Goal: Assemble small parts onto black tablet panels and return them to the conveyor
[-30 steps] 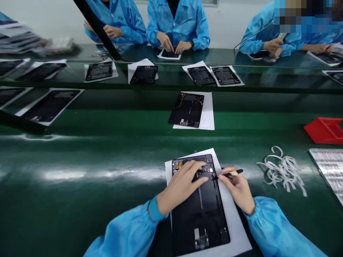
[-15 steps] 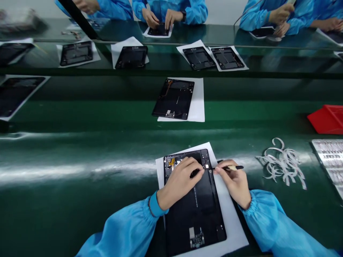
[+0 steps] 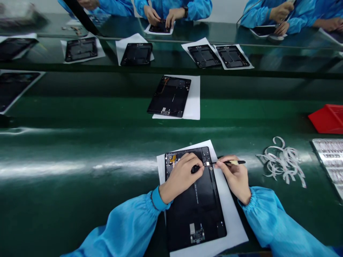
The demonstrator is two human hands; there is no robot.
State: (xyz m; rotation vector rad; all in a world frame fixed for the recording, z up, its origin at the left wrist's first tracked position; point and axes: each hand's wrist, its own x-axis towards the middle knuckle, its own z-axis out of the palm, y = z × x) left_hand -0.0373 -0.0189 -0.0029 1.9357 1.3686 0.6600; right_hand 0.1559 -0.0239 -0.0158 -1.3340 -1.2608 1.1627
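An opened black tablet [image 3: 197,214] lies on a white sheet [image 3: 234,217] in front of me, its small circuit boards and an orange flex cable showing. My left hand [image 3: 183,173] rests over the upper part of the tablet. Its thumb and forefinger are pinched together; whatever is between them is too small to make out. At the tablet's upper right edge, my right hand [image 3: 235,175] grips slim black tweezers [image 3: 233,162] with a pale section. Their tip points left, at a small bright square part close to my left fingertips.
Another opened tablet [image 3: 171,96] on paper lies farther back. Curled white strips [image 3: 285,160], a clear parts tray [image 3: 331,157] and a red bin [image 3: 328,117] are at the right. Several tablets [image 3: 136,53] sit on the raised shelf, with co-workers' hands [image 3: 163,16] beyond.
My right hand has turned slightly and the tweezers lie a little higher and more level. My left hand keeps its pinch in nearly the same spot. The view has shifted a little.
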